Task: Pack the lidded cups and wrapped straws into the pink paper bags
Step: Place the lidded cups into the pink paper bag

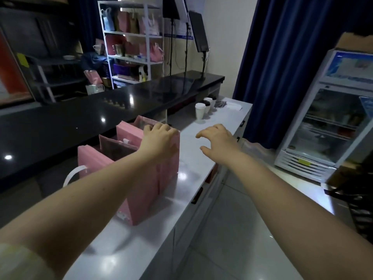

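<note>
Indoors, pink bags (145, 195), white counter (193, 172), blue curtain (282, 67)

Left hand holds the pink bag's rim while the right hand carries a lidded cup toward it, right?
Not quite. In the head view the right hand is empty above the counter; the lidded cups stand at its far end. The left hand does hold the pink bag.
</note>
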`<state>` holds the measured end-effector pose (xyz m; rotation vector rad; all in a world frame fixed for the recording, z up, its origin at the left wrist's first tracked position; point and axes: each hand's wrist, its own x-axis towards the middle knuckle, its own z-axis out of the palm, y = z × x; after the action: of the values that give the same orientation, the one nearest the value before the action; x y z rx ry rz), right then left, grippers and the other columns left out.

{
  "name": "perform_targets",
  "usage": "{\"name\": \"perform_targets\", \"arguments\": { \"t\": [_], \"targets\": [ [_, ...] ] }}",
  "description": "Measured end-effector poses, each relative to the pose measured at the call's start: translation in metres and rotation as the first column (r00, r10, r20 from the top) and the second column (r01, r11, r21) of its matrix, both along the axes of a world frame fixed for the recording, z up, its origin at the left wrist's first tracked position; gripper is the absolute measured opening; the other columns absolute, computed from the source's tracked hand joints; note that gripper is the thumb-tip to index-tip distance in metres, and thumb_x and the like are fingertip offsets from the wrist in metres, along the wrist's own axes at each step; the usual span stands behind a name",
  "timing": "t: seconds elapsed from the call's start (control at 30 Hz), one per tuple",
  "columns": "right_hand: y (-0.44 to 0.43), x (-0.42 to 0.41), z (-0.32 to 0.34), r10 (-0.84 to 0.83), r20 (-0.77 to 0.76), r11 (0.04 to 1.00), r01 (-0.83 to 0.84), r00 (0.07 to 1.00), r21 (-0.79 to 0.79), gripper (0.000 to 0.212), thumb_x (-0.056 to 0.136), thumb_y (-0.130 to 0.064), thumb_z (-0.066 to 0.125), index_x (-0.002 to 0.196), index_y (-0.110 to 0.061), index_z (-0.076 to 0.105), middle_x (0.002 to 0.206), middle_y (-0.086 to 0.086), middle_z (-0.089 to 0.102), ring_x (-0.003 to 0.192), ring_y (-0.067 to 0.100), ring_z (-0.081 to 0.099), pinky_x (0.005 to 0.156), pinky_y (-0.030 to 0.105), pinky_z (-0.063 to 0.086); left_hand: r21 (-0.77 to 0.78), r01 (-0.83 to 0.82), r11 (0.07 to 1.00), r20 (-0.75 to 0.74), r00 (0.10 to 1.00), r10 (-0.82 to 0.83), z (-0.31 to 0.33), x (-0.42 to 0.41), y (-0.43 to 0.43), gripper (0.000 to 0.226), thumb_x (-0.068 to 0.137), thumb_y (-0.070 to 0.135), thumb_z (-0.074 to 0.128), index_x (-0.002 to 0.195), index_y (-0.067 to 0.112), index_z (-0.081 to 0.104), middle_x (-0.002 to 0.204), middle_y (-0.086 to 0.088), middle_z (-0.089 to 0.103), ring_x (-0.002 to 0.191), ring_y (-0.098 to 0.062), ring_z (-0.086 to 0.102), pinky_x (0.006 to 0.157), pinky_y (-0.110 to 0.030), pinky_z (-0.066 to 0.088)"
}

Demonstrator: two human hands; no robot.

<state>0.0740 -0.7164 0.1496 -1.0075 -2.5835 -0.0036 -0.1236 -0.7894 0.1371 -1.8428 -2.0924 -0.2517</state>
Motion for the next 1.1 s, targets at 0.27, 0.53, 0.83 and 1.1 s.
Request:
{"name": "perform_targets", "arguments": {
  "t": [0.27, 0.53, 0.83, 1.1],
  "targets": [
    [0.129, -0.058, -0.013, 0.281, 0.03, 0.959, -0.28, 0.959, -0.034, 0.036, 0.09, -0.023, 0.06, 0.125, -0.024, 0.058, 0.126, -0.005, 0.058, 0.123, 0.02, 0.038, 0.104, 0.038, 0.034, 0.034, -0.214, 0.976, 0.118, 0.971, 0.208, -0.025, -0.037, 0.077, 0.043, 0.084, 0.051, 0.055, 0.124, 0.033, 0.055, 0.124, 0.005, 0.058, 0.115, -0.022, 0.049, 0.093, -0.045, 0.034],
    [0.202, -0.124, -0.03, 0.491, -0.078, 0.853, -0.497, 0.868, -0.162, 0.026, 0.089, -0.02, 0.058, 0.113, -0.023, 0.067, 0.113, -0.003, 0.066, 0.114, 0.022, 0.05, 0.092, 0.043, 0.047, -0.125, -0.457, 0.881, 0.212, 0.855, 0.474, -0.042, -0.019, 0.128, 0.023, 0.086, 0.048, 0.057, 0.102, 0.033, 0.063, 0.102, 0.006, 0.063, 0.096, -0.023, 0.053, 0.082, -0.04, 0.031],
    [0.212, -0.199, -0.055, 0.416, -0.162, 0.782, -0.443, 0.895, -0.438, 0.014, 0.085, -0.024, 0.064, 0.097, -0.031, 0.066, 0.093, -0.009, 0.064, 0.087, 0.014, 0.06, 0.075, 0.036, 0.056, -0.074, -0.57, 0.818, 0.269, 0.779, 0.566, -0.052, -0.007, 0.138, 0.021, 0.091, 0.031, 0.049, 0.095, 0.03, 0.069, 0.091, 0.009, 0.068, 0.089, -0.019, 0.058, 0.095, -0.039, 0.03],
    [0.241, -0.185, -0.07, 0.217, -0.161, 0.847, -0.268, 0.963, -0.459, 0.02, 0.088, -0.01, 0.053, 0.09, -0.026, 0.065, 0.093, -0.002, 0.063, 0.078, 0.019, 0.059, 0.064, 0.029, 0.048, -0.036, -0.56, 0.828, 0.265, 0.793, 0.548, -0.051, -0.01, 0.149, 0.026, 0.09, 0.011, 0.051, 0.095, 0.03, 0.068, 0.093, 0.007, 0.068, 0.092, -0.021, 0.056, 0.1, -0.041, 0.027]
  ]
}}
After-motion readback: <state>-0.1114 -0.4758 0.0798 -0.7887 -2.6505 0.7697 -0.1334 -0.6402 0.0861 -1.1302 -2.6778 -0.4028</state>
